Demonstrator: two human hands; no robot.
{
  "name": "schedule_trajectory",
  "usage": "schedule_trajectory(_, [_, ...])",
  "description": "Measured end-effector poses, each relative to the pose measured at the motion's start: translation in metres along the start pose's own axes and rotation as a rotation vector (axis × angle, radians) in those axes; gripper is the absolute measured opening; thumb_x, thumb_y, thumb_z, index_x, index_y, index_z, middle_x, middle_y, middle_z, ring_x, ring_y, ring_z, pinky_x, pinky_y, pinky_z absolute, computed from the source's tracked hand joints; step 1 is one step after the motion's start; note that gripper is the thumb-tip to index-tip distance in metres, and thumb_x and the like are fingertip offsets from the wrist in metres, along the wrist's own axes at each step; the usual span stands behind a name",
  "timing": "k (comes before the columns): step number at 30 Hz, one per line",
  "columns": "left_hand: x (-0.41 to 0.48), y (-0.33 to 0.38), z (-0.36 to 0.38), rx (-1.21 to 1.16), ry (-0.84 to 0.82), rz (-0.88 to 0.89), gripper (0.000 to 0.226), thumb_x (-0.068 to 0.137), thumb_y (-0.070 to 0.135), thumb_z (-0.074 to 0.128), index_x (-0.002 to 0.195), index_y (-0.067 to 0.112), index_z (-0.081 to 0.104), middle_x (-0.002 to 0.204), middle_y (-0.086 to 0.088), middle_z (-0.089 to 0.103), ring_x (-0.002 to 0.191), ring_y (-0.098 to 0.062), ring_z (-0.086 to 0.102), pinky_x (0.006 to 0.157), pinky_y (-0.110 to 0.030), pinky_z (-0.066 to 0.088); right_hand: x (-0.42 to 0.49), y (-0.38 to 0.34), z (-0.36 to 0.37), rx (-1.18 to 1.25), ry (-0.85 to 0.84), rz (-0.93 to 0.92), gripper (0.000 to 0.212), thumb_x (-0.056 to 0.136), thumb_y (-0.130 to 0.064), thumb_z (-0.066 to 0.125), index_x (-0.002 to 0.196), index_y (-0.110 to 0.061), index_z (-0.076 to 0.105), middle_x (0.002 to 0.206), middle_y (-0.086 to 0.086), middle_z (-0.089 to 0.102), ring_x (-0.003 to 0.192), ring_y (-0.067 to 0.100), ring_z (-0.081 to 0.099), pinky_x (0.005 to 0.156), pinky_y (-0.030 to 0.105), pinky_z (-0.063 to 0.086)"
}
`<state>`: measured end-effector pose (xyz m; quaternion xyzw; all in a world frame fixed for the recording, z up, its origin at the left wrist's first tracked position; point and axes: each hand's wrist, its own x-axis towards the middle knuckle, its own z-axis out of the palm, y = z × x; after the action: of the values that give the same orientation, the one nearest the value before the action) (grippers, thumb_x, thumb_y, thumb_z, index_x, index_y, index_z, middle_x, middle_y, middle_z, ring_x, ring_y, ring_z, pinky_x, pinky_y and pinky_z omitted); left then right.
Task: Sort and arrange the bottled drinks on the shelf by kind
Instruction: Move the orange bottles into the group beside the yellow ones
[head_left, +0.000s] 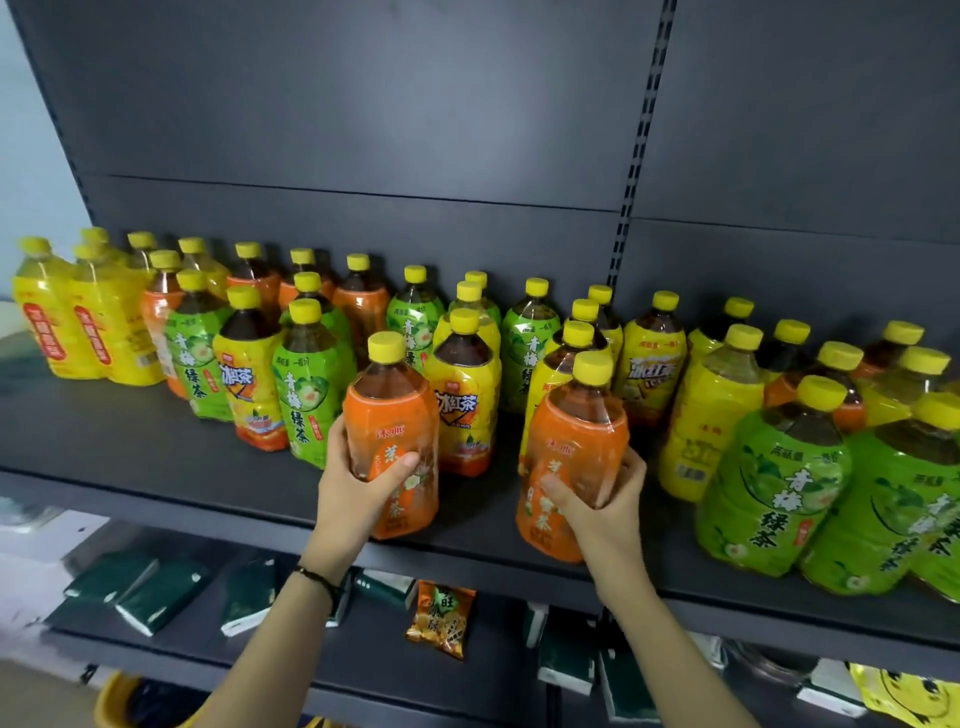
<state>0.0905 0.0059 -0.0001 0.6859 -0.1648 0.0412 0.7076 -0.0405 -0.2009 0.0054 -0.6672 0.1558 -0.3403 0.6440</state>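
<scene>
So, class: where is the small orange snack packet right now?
The small orange snack packet lies on the lower shelf, below and between the two held orange bottles, among dark green packs.

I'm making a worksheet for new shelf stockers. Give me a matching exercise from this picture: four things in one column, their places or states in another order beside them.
Things:
1. left hand
2. right hand
3. snack packet
4. green-label bottle

Places or states:
A. lies on the lower shelf
B. grips the orange bottle further right
C. stands at the right end of the upper shelf, untouched
D. grips the orange-label bottle near the middle

Pairs: 1-D, 2-B, 3-A, 4-C
</scene>
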Motion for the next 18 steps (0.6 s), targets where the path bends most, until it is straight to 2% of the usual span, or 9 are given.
schedule_trajectory(3, [-0.008,-0.001,-0.009,-0.015,0.004,-0.009,0.105,0.045,0.064,0.081,0.135,0.04,0.033,0.126,0.013,0.056,0.11,-0.006,0.058,0.088,-0.031,0.05,-0.002,0.004,0.004,0.004,-0.021,0.044,0.089,0.047,-0.046,0.085,0.119,-0.048,0.034,0.12,-0.012,0.055,0.111,0.012,0.057,0.089,0.037,0.05])
schedule_trajectory(7, [-0.011,-0.001,-0.021,-0.013,-0.006,-0.034,0.116,0.041,0.068,0.081,0.141,0.036,0.03,0.13,0.007,0.055,0.113,-0.01,0.058,0.093,-0.04,0.051,-0.008,0.0,0.028,-0.005,-0.125,0.072,0.104,0.039,-0.057,0.083,0.13,-0.046,0.033,0.122,-0.014,0.055,0.111,0.011,0.057,0.092,0.041,0.051])
schedule_trajectory(9, [-0.009,-0.002,-0.03,-0.013,-0.007,-0.034,0.114,0.044,0.063,0.082,0.142,0.036,0.029,0.13,0.008,0.055,0.112,-0.009,0.058,0.092,-0.038,0.051,-0.015,0.0,0.05,-0.003,-0.161,0.066,0.103,0.04,-0.059,0.082,0.13,-0.05,0.033,0.123,-0.015,0.055,0.11,0.008,0.057,0.089,0.035,0.052])
schedule_trajectory(12, [-0.003,-0.003,-0.048,-0.022,-0.011,-0.021,0.107,0.046,0.059,0.081,0.139,0.038,0.032,0.127,0.011,0.057,0.109,-0.007,0.059,0.087,-0.032,0.052,-0.023,0.001,0.084,0.011,-0.196,0.063,0.09,0.042,-0.059,0.081,0.118,-0.06,0.034,0.12,-0.018,0.056,0.106,0.004,0.058,0.082,0.026,0.051])
schedule_trajectory(16, [0.014,-0.008,-0.095,-0.017,0.001,-0.006,0.103,0.048,0.057,0.081,0.137,0.039,0.034,0.124,0.011,0.059,0.107,-0.008,0.061,0.088,-0.037,0.053,-0.026,0.007,0.138,0.031,-0.254,0.079,0.095,0.043,-0.058,0.082,0.127,-0.051,0.037,0.122,-0.012,0.06,0.106,0.008,0.062,0.087,0.034,0.054])
schedule_trajectory(18, [0.027,-0.012,-0.127,-0.019,0.006,-0.002,0.098,0.049,0.055,0.08,0.135,0.039,0.036,0.123,0.011,0.06,0.107,-0.008,0.061,0.089,-0.039,0.053,-0.028,0.009,0.172,0.051,-0.275,0.068,0.091,0.046,-0.055,0.084,0.126,-0.051,0.04,0.12,-0.013,0.063,0.103,0.006,0.065,0.088,0.036,0.055])
